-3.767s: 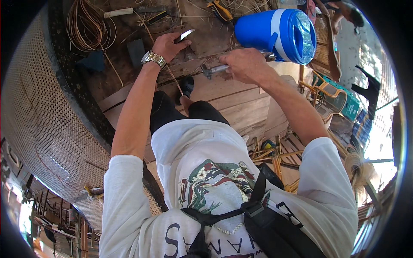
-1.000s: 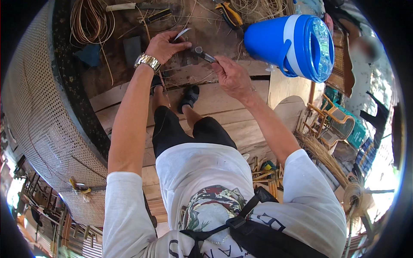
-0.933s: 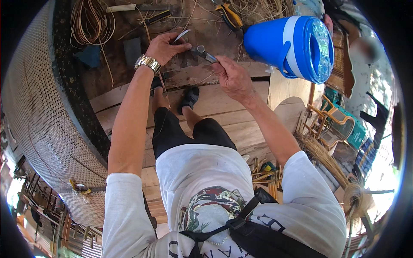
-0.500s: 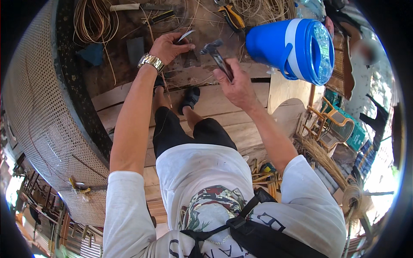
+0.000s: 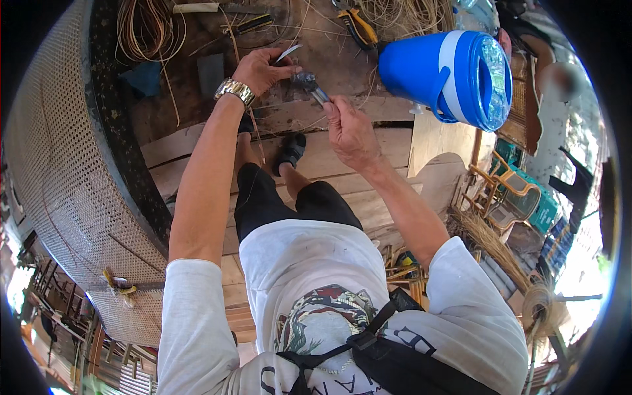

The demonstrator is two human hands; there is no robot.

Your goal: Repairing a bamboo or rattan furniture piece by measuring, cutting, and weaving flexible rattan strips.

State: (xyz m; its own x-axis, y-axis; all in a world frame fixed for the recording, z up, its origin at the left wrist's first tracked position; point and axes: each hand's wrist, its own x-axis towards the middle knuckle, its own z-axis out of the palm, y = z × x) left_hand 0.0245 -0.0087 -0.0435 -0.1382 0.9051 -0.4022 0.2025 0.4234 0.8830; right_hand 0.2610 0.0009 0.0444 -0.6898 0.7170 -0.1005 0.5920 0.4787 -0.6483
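My left hand (image 5: pixel 264 71), with a metal watch on its wrist, is closed over the dark work surface. Out of its fingers sticks a thin, pale, shiny blade-like strip (image 5: pixel 288 52), whose exact kind I cannot make out. My right hand (image 5: pixel 354 130) grips a hammer (image 5: pixel 318 93) by its handle. The hammer's metal head is down beside my left fingertips; whether it touches anything there is hard to see. What lies beneath the left fingers is hidden by the hand.
Beyond my hands lie yellow-black pliers (image 5: pixel 357 25), a yellow-black cutter (image 5: pixel 249 25) and a coil of cane strands (image 5: pixel 146 33). A blue cooler jug (image 5: pixel 411 66) lies tipped at the right. On the left curves a large woven cane panel (image 5: pixel 62 164) with a dark rim.
My right hand has swung the hammer down and slightly left, bringing its head close to my left fingertips. The left hand keeps its hold on the strip.
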